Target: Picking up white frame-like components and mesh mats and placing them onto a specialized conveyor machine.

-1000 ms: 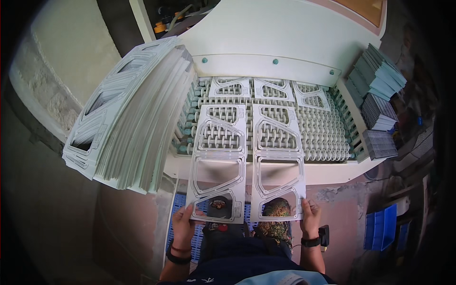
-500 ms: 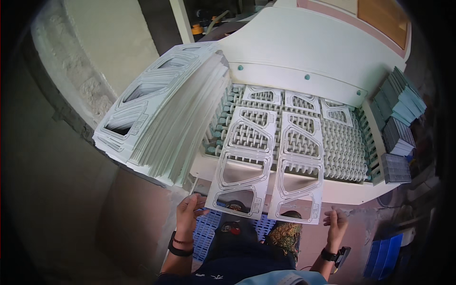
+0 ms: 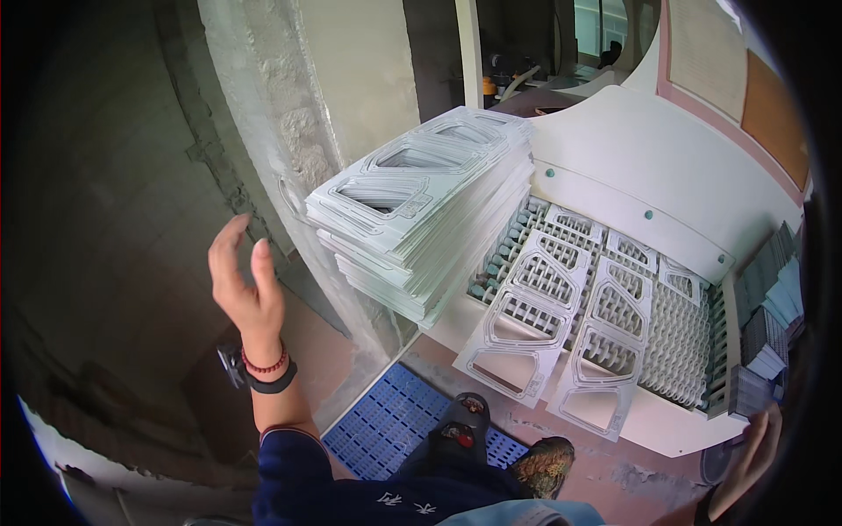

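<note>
My left hand is raised over the floor, to the left of a tall stack of thin white panels with large window-like cutouts. Its thumb and fingers stand apart, with nothing in them. At the far right edge my right hand, slightly smeared, is held out below the corner of the roller conveyor. Its fingers look stretched, and it holds nothing that I can see. Two long white cutout panels, a left one and a right one, lie side by side on the rollers, their near ends overhanging the front edge.
Behind the rollers rises a white machine cover, with more cutout panels partly under it. Stacks of grey-green boards stand along the right side. A blue slatted mat lies by my feet. A rough wall pillar is at the left.
The view has swung left, so the stack and machine sit further right. My left hand has risen and moved away leftward from the panels; my right hand has moved out to the right.
</note>
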Available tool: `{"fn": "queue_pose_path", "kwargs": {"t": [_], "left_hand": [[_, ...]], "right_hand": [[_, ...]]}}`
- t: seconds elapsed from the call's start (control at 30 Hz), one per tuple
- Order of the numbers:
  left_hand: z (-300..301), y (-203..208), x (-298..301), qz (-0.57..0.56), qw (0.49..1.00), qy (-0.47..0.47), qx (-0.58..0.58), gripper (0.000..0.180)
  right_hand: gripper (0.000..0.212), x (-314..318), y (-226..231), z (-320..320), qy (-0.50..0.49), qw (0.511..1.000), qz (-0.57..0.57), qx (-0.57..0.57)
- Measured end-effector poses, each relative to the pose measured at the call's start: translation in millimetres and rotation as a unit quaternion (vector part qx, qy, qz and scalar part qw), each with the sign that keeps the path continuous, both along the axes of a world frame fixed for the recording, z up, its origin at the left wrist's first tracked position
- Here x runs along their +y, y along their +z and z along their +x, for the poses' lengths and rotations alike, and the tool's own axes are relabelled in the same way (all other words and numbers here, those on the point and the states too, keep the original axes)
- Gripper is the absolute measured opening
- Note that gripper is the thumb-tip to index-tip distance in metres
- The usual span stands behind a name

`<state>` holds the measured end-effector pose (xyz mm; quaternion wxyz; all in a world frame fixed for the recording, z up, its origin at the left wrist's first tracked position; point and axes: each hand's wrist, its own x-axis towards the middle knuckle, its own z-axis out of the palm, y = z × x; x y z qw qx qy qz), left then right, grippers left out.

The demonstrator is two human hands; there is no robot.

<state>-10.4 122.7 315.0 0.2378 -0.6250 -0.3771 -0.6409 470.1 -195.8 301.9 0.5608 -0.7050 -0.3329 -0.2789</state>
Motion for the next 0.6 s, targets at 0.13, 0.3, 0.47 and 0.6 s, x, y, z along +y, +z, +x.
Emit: {"fn": "queue_pose_path", "kwargs": {"t": [0.13,0.3,0.47,0.6], "left_hand": [[10,12,44,-0.118,0.988,0.046,0.093,0.035],[1,5,52,-0.229,0.969,0.025,0.092,0.042],[-13,-22,31,-0.212,0.967,0.01,0.14,0.042],[-71,-110,-4,-0.368,0.883,0.066,0.283,0.048]], "right_hand": [[0.007,96,4,-43,0.336,0.921,-0.196,-0.034],[0.014,177,-4,-107,0.472,0.85,-0.231,-0.039],[0.015,174,-52,-105,0.448,0.836,-0.303,-0.095],[0.041,83,-177,-44,0.335,0.727,-0.593,0.083]]}}
